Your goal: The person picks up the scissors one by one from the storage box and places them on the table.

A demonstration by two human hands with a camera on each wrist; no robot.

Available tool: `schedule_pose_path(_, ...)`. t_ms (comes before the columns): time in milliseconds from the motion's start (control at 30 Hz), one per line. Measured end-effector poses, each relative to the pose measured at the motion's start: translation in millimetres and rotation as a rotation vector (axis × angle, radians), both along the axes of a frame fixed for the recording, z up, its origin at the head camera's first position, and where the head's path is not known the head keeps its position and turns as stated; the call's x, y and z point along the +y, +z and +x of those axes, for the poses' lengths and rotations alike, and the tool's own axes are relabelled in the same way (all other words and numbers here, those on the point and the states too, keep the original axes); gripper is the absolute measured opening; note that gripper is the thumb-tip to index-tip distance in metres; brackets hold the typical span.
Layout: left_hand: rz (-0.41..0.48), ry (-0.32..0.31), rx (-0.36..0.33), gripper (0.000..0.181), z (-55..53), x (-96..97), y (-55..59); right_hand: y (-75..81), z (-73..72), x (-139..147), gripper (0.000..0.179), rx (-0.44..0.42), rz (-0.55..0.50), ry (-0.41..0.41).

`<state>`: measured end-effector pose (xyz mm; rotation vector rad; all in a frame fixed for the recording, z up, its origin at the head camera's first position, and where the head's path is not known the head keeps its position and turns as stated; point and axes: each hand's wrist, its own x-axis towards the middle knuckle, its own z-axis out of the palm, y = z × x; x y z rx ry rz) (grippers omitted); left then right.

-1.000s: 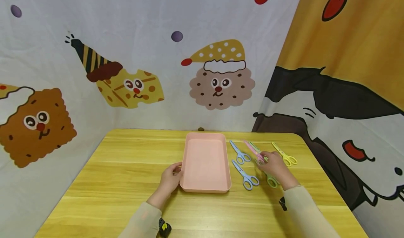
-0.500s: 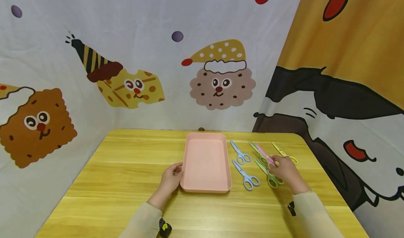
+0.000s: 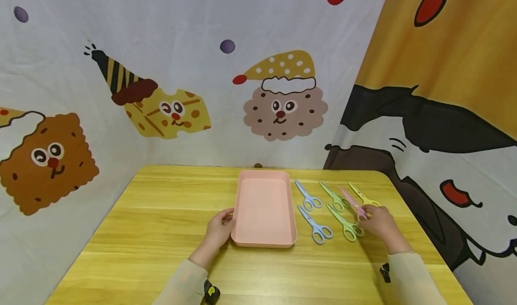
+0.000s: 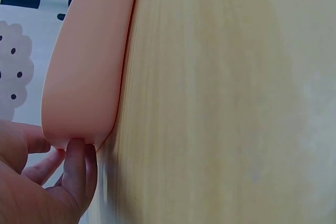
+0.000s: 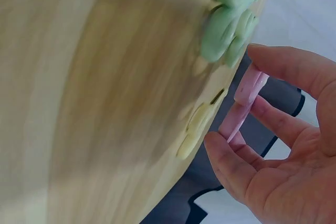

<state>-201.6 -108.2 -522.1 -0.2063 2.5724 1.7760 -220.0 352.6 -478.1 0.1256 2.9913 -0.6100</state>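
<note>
A shallow pink tray (image 3: pixel 264 208) stands on the table. My left hand (image 3: pixel 218 228) holds its left side; in the left wrist view, digits (image 4: pixel 76 163) lie against the outer wall. My right hand (image 3: pixel 379 224) pinches pink scissors (image 3: pixel 353 202) by the handles, which also show between the fingers in the right wrist view (image 5: pixel 244 100). Their blades point away to the upper left. Yellow scissors (image 3: pixel 359 194) lie just to the right, their handles partly behind my hand. To the left are two green pairs, the far green scissors (image 3: pixel 333 196) and near green scissors (image 3: pixel 345 223).
Between the tray and the green pairs lie far blue scissors (image 3: pixel 308 196) and near blue scissors (image 3: pixel 315 225). The wooden table (image 3: pixel 169 206) reaches back to a cartoon-printed curtain (image 3: pixel 194 26). Each wrist wears a small black device (image 3: pixel 211 292).
My right hand has moved the pink scissors rightward, from over the far green pair to beside the yellow pair, uncovering both green pairs. My left hand has stayed at the tray.
</note>
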Motion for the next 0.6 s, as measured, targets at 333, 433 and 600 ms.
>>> schedule_pose_path(333,0.000,-0.008,-0.010,0.035,1.0,-0.5,0.8,-3.2,6.4,22.2,0.060,-0.048,0.023,-0.027)
schedule_pose_path(433,-0.002,-0.006,-0.010,0.035,0.7,-0.5,0.3,-6.8,8.4,28.1,0.061,-0.059,0.015,-0.028)
schedule_pose_path(600,-0.001,-0.009,-0.007,0.035,0.2,-1.1,0.1,-9.9,12.6,33.9,0.059,-0.084,0.012,-0.034)
